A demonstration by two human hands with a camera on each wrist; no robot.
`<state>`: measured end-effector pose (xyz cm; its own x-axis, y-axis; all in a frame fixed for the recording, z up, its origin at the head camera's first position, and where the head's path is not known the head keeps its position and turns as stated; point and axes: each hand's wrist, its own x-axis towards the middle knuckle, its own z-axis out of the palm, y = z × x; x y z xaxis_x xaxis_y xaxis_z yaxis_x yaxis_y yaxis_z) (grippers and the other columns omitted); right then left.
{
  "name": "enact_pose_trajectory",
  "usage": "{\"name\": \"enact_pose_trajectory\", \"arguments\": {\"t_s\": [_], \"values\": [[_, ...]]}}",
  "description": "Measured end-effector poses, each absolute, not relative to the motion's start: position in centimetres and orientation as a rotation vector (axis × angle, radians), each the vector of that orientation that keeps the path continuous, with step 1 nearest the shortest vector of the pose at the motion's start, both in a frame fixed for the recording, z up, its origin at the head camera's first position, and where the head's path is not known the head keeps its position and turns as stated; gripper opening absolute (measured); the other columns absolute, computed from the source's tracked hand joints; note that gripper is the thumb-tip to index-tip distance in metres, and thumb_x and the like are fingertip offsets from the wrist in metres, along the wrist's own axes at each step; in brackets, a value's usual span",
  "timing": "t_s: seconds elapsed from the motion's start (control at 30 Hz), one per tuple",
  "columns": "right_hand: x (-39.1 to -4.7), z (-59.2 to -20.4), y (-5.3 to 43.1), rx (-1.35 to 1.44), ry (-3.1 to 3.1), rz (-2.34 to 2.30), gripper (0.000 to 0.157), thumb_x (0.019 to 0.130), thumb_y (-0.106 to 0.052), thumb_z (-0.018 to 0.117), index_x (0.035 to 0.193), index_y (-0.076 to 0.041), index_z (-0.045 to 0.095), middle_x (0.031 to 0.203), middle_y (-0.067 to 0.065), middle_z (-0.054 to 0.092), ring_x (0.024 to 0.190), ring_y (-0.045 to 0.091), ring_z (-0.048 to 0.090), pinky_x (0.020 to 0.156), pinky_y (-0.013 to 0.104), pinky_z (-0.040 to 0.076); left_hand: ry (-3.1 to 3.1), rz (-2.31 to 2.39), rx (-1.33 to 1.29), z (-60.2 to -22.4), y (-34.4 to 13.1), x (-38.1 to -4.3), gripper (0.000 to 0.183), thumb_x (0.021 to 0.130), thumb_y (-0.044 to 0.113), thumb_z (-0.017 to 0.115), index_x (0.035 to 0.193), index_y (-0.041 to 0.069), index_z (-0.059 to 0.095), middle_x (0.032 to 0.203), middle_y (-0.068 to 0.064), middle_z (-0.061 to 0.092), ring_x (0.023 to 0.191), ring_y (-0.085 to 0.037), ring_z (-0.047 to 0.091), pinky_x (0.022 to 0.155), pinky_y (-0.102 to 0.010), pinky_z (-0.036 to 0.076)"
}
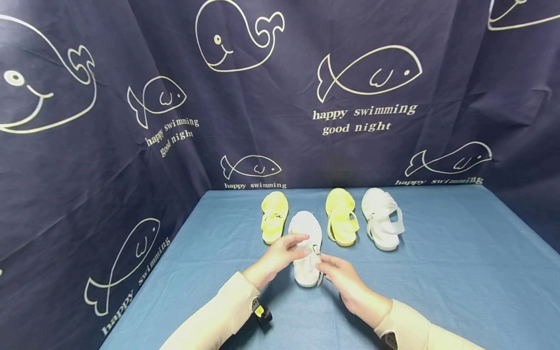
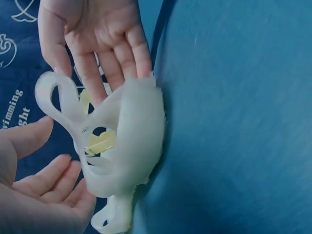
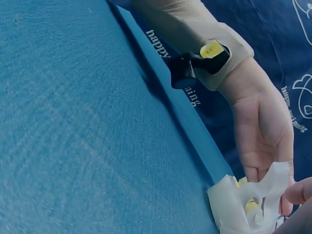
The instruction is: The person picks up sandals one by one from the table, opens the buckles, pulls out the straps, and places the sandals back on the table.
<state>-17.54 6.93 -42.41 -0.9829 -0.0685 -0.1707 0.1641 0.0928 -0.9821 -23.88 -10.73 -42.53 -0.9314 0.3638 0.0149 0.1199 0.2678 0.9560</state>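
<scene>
A white sandal (image 1: 305, 224) stands on the blue table with its heel towards me, between my two hands. My right hand (image 1: 347, 284) holds the sandal's loose strap (image 2: 66, 100) at the right side, thumb and fingertips against it. On the other side, my left hand (image 1: 275, 255) hovers by the sandal's upper with thumb and fingers apart. In the left wrist view, the left hand's fingers (image 2: 51, 183) lie close beside the strap and do not close on it. The heel (image 2: 141, 126) hides part of the sandal's inside.
Behind the near sandal stand a yellow sandal (image 1: 274, 218) at left, another yellow sandal (image 1: 342, 214) to the right, and a second white sandal (image 1: 378, 218) further right. A dark blue printed cloth (image 1: 306, 150) rises at the back of the table (image 1: 459, 272).
</scene>
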Motion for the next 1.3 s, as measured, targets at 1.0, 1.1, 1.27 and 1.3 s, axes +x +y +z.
{"name": "enact_pose_trajectory", "arguments": {"t_s": [1.0,1.1,1.27,1.3], "values": [[-19.2,-43.8,8.0,0.192,2.038,-2.133,0.032,0.087,-0.001,0.064,0.113,0.018,0.059,0.081,0.004,0.068,0.071,0.012,0.064,0.07,0.025,0.056,2.311,1.432,0.693,-43.5,-10.4,-28.1,0.023,0.09,0.014,0.068,0.111,0.004,0.069,0.103,-0.012,0.071,0.085,-0.004,0.06,0.08,-0.019,0.049],[-19.3,-43.9,7.9,0.196,2.045,-2.128,0.032,0.087,-0.001,0.065,0.112,0.018,0.059,0.08,0.004,0.068,0.071,0.012,0.063,0.069,0.025,0.057,2.29,1.428,0.716,-43.5,-10.3,-28.4,0.023,0.09,0.013,0.068,0.111,0.003,0.069,0.103,-0.011,0.07,0.086,-0.003,0.06,0.082,-0.018,0.049],[-19.4,-43.9,7.9,0.189,2.062,-2.116,0.032,0.087,-0.001,0.064,0.113,0.018,0.059,0.081,0.004,0.068,0.072,0.012,0.063,0.07,0.025,0.057,2.281,1.407,0.782,-43.3,-10.1,-28.7,0.023,0.091,0.012,0.067,0.112,0.002,0.069,0.108,-0.011,0.071,0.091,-0.001,0.061,0.086,-0.017,0.049],[-19.5,-43.9,7.9,0.189,2.067,-2.111,0.032,0.087,0.0,0.064,0.113,0.018,0.059,0.081,0.004,0.068,0.072,0.012,0.064,0.07,0.025,0.057,2.289,1.398,0.79,-43.2,-10.1,-28.7,0.023,0.09,0.012,0.067,0.111,0.002,0.07,0.108,-0.012,0.071,0.091,-0.001,0.061,0.085,-0.017,0.049]]}}
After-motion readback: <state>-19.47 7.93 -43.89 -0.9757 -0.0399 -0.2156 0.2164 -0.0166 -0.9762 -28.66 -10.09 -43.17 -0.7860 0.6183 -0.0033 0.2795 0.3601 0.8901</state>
